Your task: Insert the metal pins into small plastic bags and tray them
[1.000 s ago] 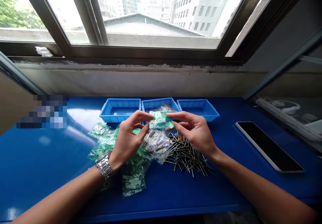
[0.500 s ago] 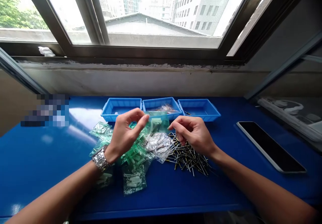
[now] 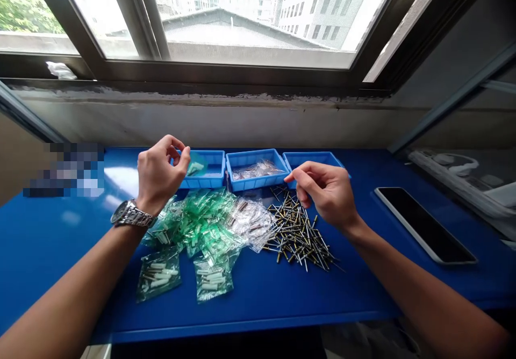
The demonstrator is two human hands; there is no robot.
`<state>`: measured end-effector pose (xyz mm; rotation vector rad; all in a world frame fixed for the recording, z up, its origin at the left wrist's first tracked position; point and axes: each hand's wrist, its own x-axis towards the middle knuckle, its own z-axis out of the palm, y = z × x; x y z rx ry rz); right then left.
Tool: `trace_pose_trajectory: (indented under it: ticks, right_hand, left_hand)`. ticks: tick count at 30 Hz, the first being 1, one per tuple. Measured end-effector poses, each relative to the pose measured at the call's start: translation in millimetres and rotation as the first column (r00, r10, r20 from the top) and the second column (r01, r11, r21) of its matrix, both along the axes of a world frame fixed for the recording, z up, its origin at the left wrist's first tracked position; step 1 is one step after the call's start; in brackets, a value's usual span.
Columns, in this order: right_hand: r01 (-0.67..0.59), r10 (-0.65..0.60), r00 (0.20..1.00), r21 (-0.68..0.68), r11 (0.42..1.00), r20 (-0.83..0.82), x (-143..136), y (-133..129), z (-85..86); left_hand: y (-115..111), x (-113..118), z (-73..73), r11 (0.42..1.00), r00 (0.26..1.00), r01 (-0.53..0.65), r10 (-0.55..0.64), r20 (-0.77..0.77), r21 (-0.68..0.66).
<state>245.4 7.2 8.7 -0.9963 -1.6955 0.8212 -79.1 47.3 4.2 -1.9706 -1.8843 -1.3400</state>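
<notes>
My left hand (image 3: 163,173), with a metal watch on the wrist, is raised over the left blue bin (image 3: 215,181). Its thumb and forefinger pinch a small green plastic bag (image 3: 196,165) with pale pieces inside, slightly blurred. Fingers curled together, my right hand (image 3: 324,189) hovers above a pile of thin metal pins (image 3: 300,235) with gold-coloured parts; nothing shows in it. Between the hands lies a heap of green plastic bags (image 3: 201,216), beside clear plastic bags (image 3: 252,222) holding small parts. Two filled bags, one a green bag with white plugs (image 3: 213,279), lie nearer the front edge.
The middle blue bin (image 3: 258,170) holds clear bags. The right blue bin (image 3: 314,158) is partly behind my right hand. A phone (image 3: 425,224) lies on the blue table (image 3: 282,308) at the right. A window (image 3: 250,31) rises behind a low wall.
My left hand has moved left and up with the green bag, from between both hands to over the left bin. The right hand has parted from the bag and shifted slightly right.
</notes>
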Motion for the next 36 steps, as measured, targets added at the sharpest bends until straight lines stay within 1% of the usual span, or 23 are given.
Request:
trace_pose_trajectory:
  ticks: [3, 4, 6, 8, 10, 12, 13, 15, 20, 22, 24, 28, 31, 34, 36]
  right_hand:
    - [0.082, -0.090, 0.992, 0.090, 0.992, 0.088, 7.1, 2.3, 9.3]
    - [0.091, -0.109, 0.983, 0.123, 0.988, 0.148, 10.3, 3.6, 12.5]
    - [0.057, -0.103, 0.942, 0.150, 0.987, 0.320, 17.7, 7.4, 17.6]
    - [-0.023, -0.019, 0.856, 0.076, 0.997, 0.517, 25.3, 12.3, 19.5]
    - [-0.085, 0.100, 0.744, -0.055, 0.995, 0.661, 31.0, 17.3, 18.0]
    - [-0.103, 0.179, 0.659, -0.147, 0.984, 0.731, 33.4, 20.8, 14.4]
    - [-0.104, 0.196, 0.636, -0.169, 0.980, 0.746, 33.3, 21.9, 12.4]
    - [-0.104, 0.204, 0.618, -0.179, 0.978, 0.759, 31.4, 22.7, 8.7]
    - [-0.109, 0.186, 0.616, -0.151, 0.982, 0.766, 26.5, 22.5, 1.8]
    - [-0.114, 0.180, 0.623, -0.139, 0.984, 0.761, 26.9, 22.9, 1.0]
    - [-0.140, 0.201, 0.636, -0.145, 0.980, 0.745, 28.7, 23.3, 2.0]
    - [-0.209, 0.275, 0.672, -0.181, 0.961, 0.687, 34.3, 22.7, 8.8]
    - [-0.226, 0.290, 0.707, -0.182, 0.957, 0.645, 35.6, 20.2, 14.2]
    - [-0.233, 0.269, 0.755, -0.139, 0.962, 0.598, 30.2, 15.8, 16.6]
    - [-0.212, 0.212, 0.803, -0.066, 0.975, 0.557, 23.0, 11.9, 15.4]
  left_hand:
    - [1.8, -1.6, -4.9, 1.000, 0.997, 0.012, -0.010, -0.075, 0.025]
    - [1.4, -0.9, -5.8, 0.999, 0.995, 0.031, -0.027, -0.098, 0.039]
    - [-1.0, 2.7, -6.6, 0.994, 0.987, 0.081, -0.070, -0.145, 0.070]
    - [-5.2, 8.4, -6.2, 0.984, 0.974, 0.143, -0.121, -0.193, 0.104]
    - [-10.5, 15.0, -4.8, 0.967, 0.957, 0.211, -0.175, -0.232, 0.143]
    - [-16.2, 21.4, -3.3, 0.945, 0.939, 0.278, -0.230, -0.255, 0.174]
    - [-18.8, 24.4, -2.7, 0.934, 0.930, 0.310, -0.259, -0.262, 0.179]
    - [-23.5, 29.5, -2.0, 0.916, 0.912, 0.363, -0.311, -0.269, 0.170]
    - [-29.7, 36.9, -3.1, 0.880, 0.870, 0.462, -0.424, -0.253, 0.112]
    - [-30.7, 38.2, -3.9, 0.876, 0.866, 0.474, -0.443, -0.234, 0.094]
    - [-31.5, 38.9, -4.8, 0.877, 0.866, 0.475, -0.451, -0.216, 0.070]
    - [-32.7, 40.1, -7.8, 0.868, 0.854, 0.495, -0.483, -0.192, 0.018]
    - [-33.6, 42.3, -10.4, 0.849, 0.834, 0.528, -0.521, -0.182, -0.014]
    - [-35.8, 47.0, -12.2, 0.811, 0.798, 0.585, -0.580, -0.162, -0.023]
    - [-38.2, 51.2, -12.8, 0.776, 0.764, 0.631, -0.626, -0.157, -0.027]
